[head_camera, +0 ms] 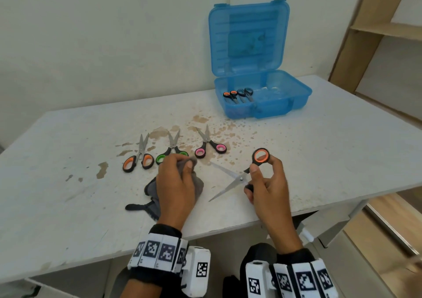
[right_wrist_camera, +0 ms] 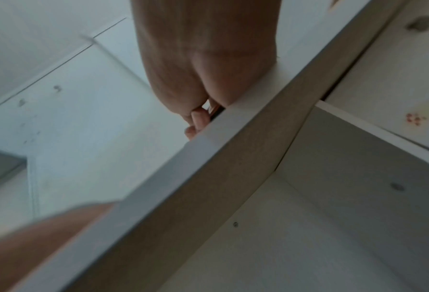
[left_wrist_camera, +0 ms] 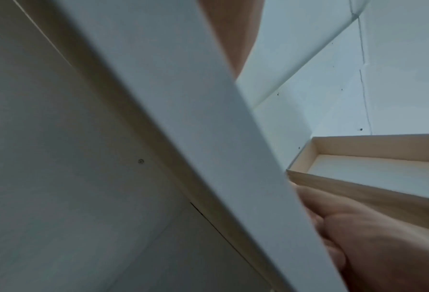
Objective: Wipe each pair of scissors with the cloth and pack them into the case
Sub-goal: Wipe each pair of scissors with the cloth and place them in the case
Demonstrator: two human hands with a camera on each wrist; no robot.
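Observation:
In the head view my right hand [head_camera: 266, 179] grips orange-handled scissors [head_camera: 239, 176] by the handles, blades spread apart and pointing left over the table. My left hand [head_camera: 177, 183] clutches a grey cloth [head_camera: 198, 187] just left of the blades, not touching them. Three more scissors lie in a row behind: orange-handled scissors [head_camera: 139, 156], green-handled scissors [head_camera: 172, 149], pink-handled scissors [head_camera: 210, 145]. The open blue case [head_camera: 262, 101] stands at the back with two scissors [head_camera: 238, 94] inside. Both wrist views show mostly the table edge; the right hand [right_wrist_camera: 203, 79] and part of the left hand [left_wrist_camera: 383, 237] show from below.
The white table [head_camera: 68, 160] has brown stains around the scissors row. A wooden shelf unit [head_camera: 376, 35] stands at the right. A wall runs close behind the case.

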